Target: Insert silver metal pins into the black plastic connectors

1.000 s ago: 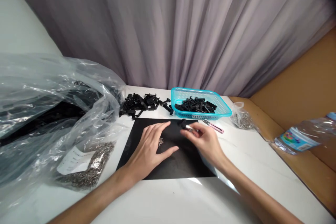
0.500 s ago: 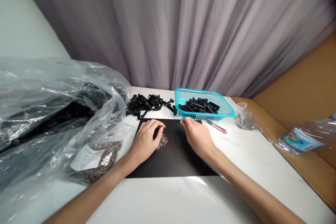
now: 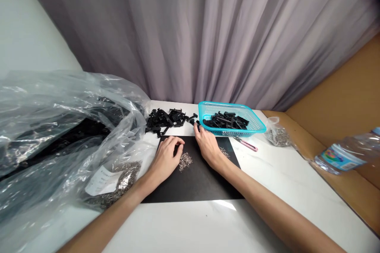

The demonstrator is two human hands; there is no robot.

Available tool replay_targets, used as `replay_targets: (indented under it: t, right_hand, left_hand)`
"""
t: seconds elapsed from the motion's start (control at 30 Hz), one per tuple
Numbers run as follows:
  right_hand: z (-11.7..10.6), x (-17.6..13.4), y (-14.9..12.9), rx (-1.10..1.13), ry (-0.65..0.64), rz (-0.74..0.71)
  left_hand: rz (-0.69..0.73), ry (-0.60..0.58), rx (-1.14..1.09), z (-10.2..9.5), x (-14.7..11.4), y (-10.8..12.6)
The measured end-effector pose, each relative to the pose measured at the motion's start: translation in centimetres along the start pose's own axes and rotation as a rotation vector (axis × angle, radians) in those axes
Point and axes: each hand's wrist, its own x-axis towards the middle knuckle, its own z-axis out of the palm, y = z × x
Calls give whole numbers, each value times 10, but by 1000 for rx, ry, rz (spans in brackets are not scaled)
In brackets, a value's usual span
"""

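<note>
My left hand [image 3: 168, 156] rests on the left of a black mat [image 3: 192, 187], fingers curled and thumb tip close to the index fingertip. Anything pinched there is too small to make out. Just right of it lies a small pile of tiny metal pins [image 3: 185, 162]. My right hand [image 3: 208, 146] reaches over the mat's far edge, fingers stretched and slightly apart. Its fingertips are at a loose black plastic part [image 3: 192, 121] beside the basket; its thumb is hidden. A second small heap of metal pieces [image 3: 225, 152] shows beside the right wrist.
A turquoise basket [image 3: 261, 126] holds black parts, with a pile of similar parts [image 3: 166, 120] to its left. A pink-handled cutter [image 3: 247, 145], a bag of metal pieces [image 3: 279, 136] and a bottle [image 3: 341, 158] lie right. Large plastic bags [image 3: 65, 95] crowd the left.
My right hand has moved left from the basket's near side to the loose black parts, its fingers extending. The metal heap by its wrist is now uncovered. My left hand has barely moved.
</note>
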Motion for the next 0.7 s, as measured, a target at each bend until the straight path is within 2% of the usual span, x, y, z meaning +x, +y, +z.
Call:
replay_targets:
  t: [0.17,0.33,0.47,0.6,0.7]
  right_hand:
    - [-3,2,0,18,11,-63]
    - [-20,-29,2,94,59,-202]
    - [-28,-58,-5,393,164,-333]
    - [-26,-74,-12,728,167,-204]
    - [-23,-83,-11,862,143,-131]
  left_hand:
    - [-10,-4,-73,-1,1,2]
    - [-97,4,-215,-2,1,3]
    - [-209,-20,-377,-6,4,6]
    - [-242,-47,-554,-9,9,12]
    - [-262,-42,-651,-11,11,14]
